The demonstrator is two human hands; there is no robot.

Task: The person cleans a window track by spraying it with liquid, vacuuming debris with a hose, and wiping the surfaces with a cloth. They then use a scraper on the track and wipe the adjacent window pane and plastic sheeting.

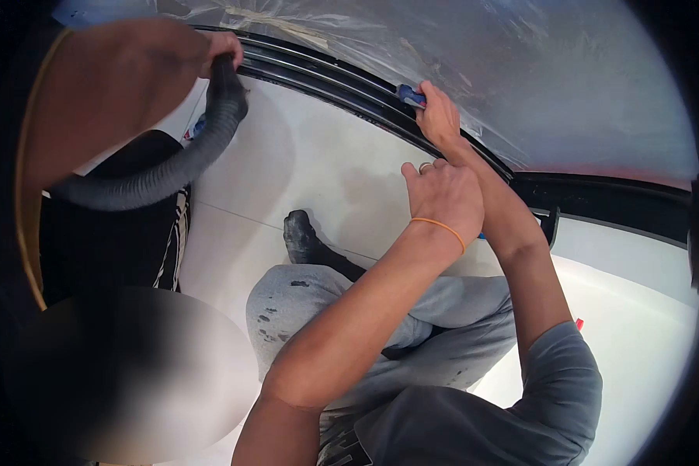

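Right hand [439, 116] curled around a small two-tone blue pad [410, 95] on ridged black trim [349, 89], left hand [446, 198] over the right forearm, fingertips hidden, grip unclear, pale shirt lettering [346, 453] unreadable

Glossy rail [342, 82], ribbed plastic hose [210, 140], crinkled film [520, 85]

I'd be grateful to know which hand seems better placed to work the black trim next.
Probably the right hand: it holds a blue object at the black trim. The left hand shows no held object and overlaps the right forearm in this view, so seems less ready.
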